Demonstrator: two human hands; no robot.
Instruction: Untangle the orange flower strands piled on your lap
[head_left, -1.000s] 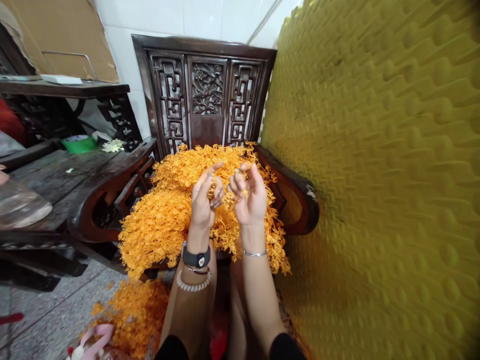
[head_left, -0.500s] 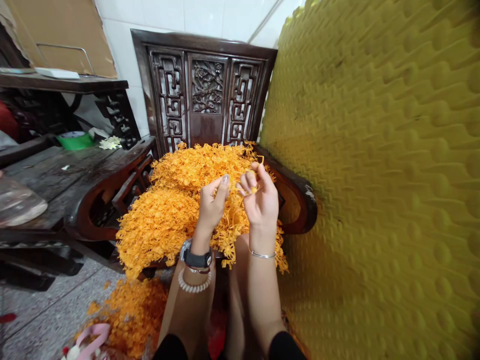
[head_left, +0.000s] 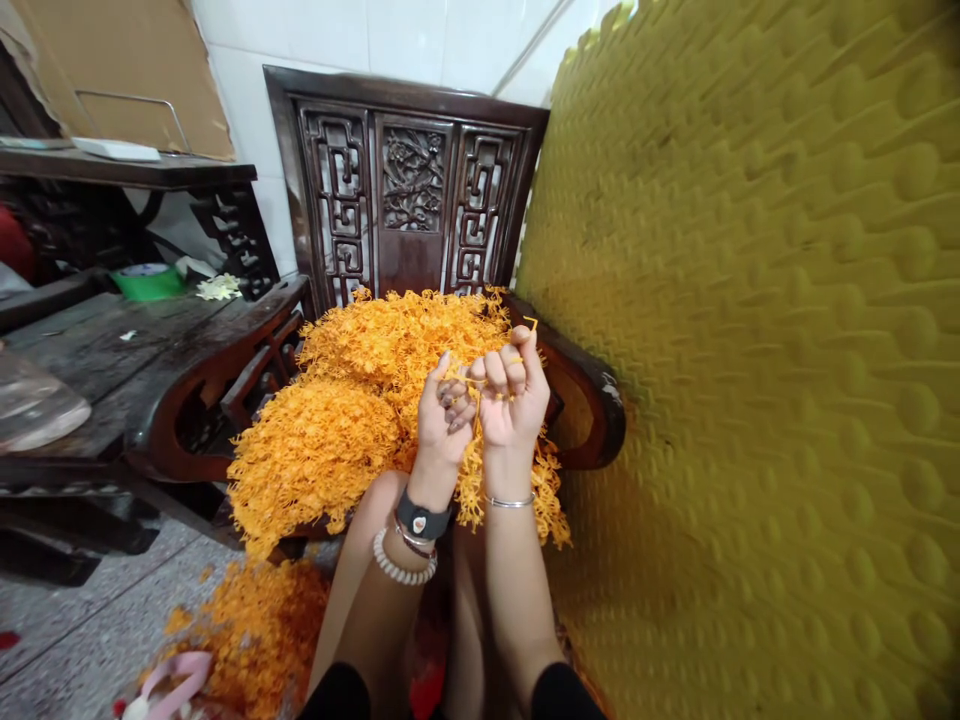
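My left hand (head_left: 445, 412) and my right hand (head_left: 511, 395) are raised close together, fingers curled, over a big heap of small orange flower-like pieces (head_left: 352, 410) on the seat of a dark carved wooden chair (head_left: 412, 170). Both hands pinch a thin orange stem piece (head_left: 480, 378) between them. A short yellow bit sticks up beyond my right fingertips. My left wrist bears a black watch and a bead bracelet; the right one has a thin metal bangle.
A large yellow bumpy foam sheet (head_left: 750, 380) fills the right side, close to the chair's arm. More orange pieces (head_left: 255, 630) lie on the floor lower left. A dark wooden bench (head_left: 112, 350) at left holds green tape (head_left: 146, 282) and a plastic bag (head_left: 30, 400).
My hands were open and apart a second ago; they have since closed and drawn together on the orange stem piece, the left one moving right and slightly up.
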